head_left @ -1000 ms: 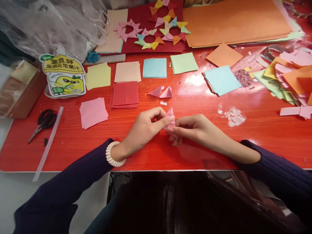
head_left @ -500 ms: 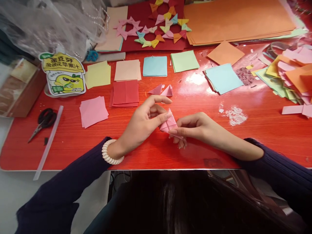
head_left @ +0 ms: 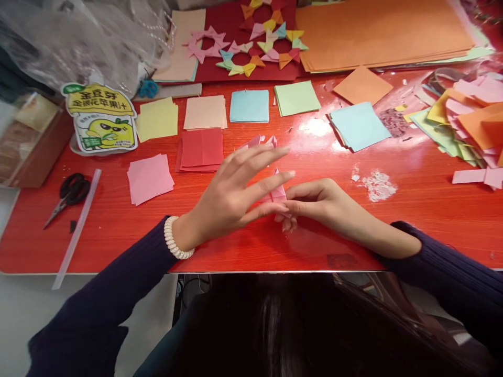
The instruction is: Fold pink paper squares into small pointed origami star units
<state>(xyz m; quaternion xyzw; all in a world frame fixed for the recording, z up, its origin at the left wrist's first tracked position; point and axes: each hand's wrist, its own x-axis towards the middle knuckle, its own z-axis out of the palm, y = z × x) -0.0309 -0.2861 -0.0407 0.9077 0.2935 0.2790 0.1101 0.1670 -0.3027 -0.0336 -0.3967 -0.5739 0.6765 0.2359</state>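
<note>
A folded piece of pink paper [head_left: 279, 193] is pinched between the thumb and fingers of my right hand [head_left: 320, 201]. My left hand [head_left: 239, 186] reaches across it with its fingers spread, the thumb tip by the paper's lower edge near my right thumb. Part of the folded paper is hidden behind the left fingers. Just beyond the left fingertips lie small folded pink pieces [head_left: 272, 141], mostly covered by that hand. A red paper stack [head_left: 202, 149] and a pink paper stack [head_left: 150, 179] lie to the left.
Yellow [head_left: 157, 119], peach [head_left: 205, 112], blue [head_left: 249, 106] and green [head_left: 297, 98] square stacks form a row behind. Black-handled scissors [head_left: 73, 191] and a translucent strip [head_left: 76, 230] lie left. Folded paper rings [head_left: 239, 62] sit at the back; loose scraps [head_left: 471, 115] pile up at right.
My left hand has let go of the pink paper, its fingers now spread out over it and farther right. My right hand keeps its pinch in nearly the same place.
</note>
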